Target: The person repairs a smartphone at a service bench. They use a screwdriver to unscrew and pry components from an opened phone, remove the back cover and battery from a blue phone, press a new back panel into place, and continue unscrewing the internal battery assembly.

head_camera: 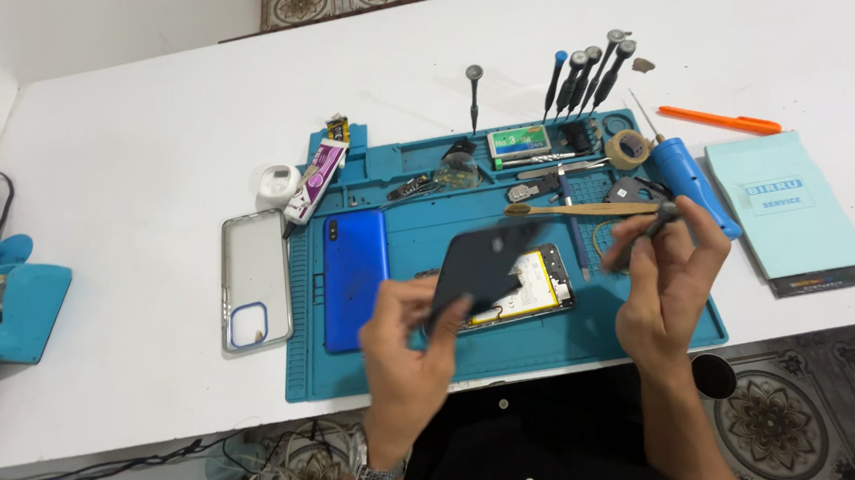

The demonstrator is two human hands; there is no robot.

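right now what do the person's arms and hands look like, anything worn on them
Both forearms are bare, with no sleeves showing. The left hand has a silver metal-link wristwatch on its wrist. The right hand shows no watch, glove or band. No ring can be made out on either hand.

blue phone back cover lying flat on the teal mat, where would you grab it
Take the glossy blue phone back cover by its two long edges, pinching from above. It lies flat on the teal silicone mat, upright lengthwise, with clear mat beside both long edges, so probably lift one edge first.
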